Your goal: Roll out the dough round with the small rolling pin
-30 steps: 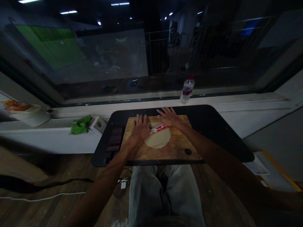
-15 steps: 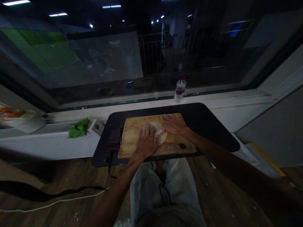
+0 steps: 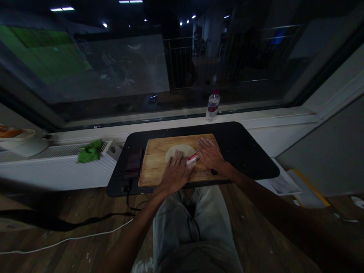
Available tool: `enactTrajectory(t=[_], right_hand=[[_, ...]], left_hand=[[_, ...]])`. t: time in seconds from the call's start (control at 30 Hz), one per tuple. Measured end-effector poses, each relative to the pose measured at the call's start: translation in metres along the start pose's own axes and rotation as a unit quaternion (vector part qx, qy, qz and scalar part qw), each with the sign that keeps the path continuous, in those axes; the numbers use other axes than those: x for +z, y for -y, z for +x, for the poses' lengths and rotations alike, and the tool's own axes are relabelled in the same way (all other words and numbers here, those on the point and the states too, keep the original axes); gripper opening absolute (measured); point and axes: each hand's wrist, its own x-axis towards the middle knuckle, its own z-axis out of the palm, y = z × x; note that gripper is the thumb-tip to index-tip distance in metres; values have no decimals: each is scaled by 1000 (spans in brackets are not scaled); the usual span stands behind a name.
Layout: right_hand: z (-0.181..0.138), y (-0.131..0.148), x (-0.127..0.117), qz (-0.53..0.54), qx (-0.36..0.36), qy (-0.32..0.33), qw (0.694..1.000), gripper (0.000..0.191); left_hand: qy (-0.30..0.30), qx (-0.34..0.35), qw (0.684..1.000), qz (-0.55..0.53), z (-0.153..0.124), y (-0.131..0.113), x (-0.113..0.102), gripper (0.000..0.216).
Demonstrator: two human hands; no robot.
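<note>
A flat round of pale dough (image 3: 179, 151) lies on a wooden board (image 3: 155, 161) set on a black tabletop (image 3: 244, 151). A red-and-white cylinder (image 3: 192, 159) lies across the dough's near edge as a roller. My left hand (image 3: 174, 174) presses flat on the cylinder's left end, fingers stretched out over the dough. On the cylinder's right end rests my right hand (image 3: 209, 156), also flat with fingers extended. Both palms hide most of the cylinder.
A plastic water bottle (image 3: 213, 105) stands on the window sill behind the table. A dark blurred object (image 3: 133, 163) lies left of the board. A green cloth (image 3: 89, 151) sits on the radiator at left. Cables (image 3: 85, 231) cross the wooden floor.
Both hands have rolled the cylinder from the far side of the dough back toward me, to its near edge. The far part of the dough now shows.
</note>
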Motion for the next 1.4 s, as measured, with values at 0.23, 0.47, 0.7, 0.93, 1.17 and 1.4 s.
enactTrajectory(t=[0.23, 0.47, 0.7, 0.93, 1.17, 1.4], right_hand=[[31, 6, 2, -9, 2, 14, 1000, 61], [59, 2, 14, -10, 14, 21, 1000, 65], [66, 9, 16, 16, 76, 50, 996, 68], [34, 30, 9, 10, 96, 17, 995, 64], [6, 43, 2, 2, 80, 15, 997, 63], [-35, 65, -2, -9, 81, -42, 996, 65]], left_hand=[[-53, 13, 999, 2, 16, 30, -18, 55], [-70, -27, 995, 61, 47, 51, -18, 54], [-87, -51, 990, 97, 76, 72, -26, 51], [-41, -62, 994, 83, 93, 91, -14, 58], [22, -57, 995, 77, 77, 87, -11, 62], [14, -8, 995, 99, 41, 77, -16, 58]])
